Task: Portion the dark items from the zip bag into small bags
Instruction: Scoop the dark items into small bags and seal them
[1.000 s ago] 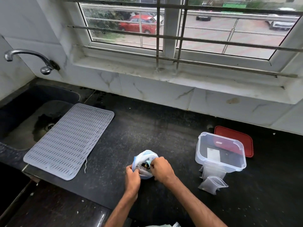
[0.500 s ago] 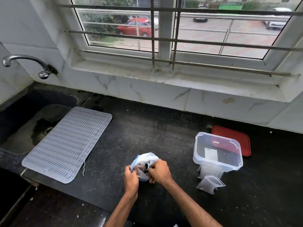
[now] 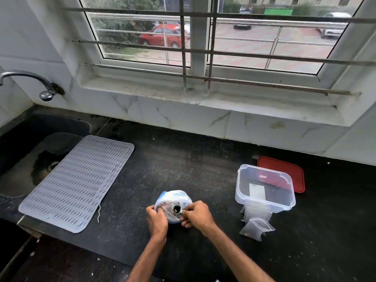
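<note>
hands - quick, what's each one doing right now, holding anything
Left hand: closed on the left side of the zip bag.
Right hand: closed, fingers pinching the zip bag's mouth from the right.

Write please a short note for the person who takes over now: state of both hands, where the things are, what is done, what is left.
Left hand: grips the zip bag at its left side.
Right hand: pinches the bag's mouth at the right; dark items show in the opening.
Zip bag: on the black counter, in front of the person.
Small bags: on the counter to the right, against the clear container; red lid behind it.
Done: at least one small bag seems to hold dark bits.
Left: open the zip bag wider and portion the items.
</note>
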`<state>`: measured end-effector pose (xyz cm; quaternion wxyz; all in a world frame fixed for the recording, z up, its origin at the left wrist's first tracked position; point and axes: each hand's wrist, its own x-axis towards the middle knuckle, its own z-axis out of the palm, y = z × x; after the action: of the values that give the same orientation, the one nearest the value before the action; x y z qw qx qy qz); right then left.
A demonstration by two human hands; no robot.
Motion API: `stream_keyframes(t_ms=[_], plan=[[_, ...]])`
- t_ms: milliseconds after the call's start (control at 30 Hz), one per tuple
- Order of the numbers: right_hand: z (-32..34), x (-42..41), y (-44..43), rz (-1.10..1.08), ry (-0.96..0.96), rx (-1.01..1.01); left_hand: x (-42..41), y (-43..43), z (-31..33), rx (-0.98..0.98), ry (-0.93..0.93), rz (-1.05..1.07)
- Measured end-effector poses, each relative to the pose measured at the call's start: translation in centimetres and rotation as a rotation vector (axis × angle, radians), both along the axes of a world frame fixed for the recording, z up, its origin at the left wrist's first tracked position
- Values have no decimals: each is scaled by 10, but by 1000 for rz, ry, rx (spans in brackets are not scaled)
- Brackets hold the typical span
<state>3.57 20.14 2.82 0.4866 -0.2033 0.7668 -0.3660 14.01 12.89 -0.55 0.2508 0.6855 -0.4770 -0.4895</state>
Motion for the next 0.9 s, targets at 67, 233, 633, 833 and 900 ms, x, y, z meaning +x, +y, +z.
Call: stream_keyframes(t_ms=[67, 233, 633, 833, 900], plan=[[2, -5, 2, 17, 23, 5, 0, 0, 0, -39, -35, -15], [14, -24, 7, 51, 38, 19, 0, 3, 8, -145, -43, -70], [4, -16, 8, 26, 43, 55, 8, -13, -7, 5, 215, -117], [25, -26, 8, -66, -255, -2, 8, -31, -2, 149, 301, -47], [36, -29, 8, -75, -276, -42, 6, -33, -1, 156, 316, -53]])
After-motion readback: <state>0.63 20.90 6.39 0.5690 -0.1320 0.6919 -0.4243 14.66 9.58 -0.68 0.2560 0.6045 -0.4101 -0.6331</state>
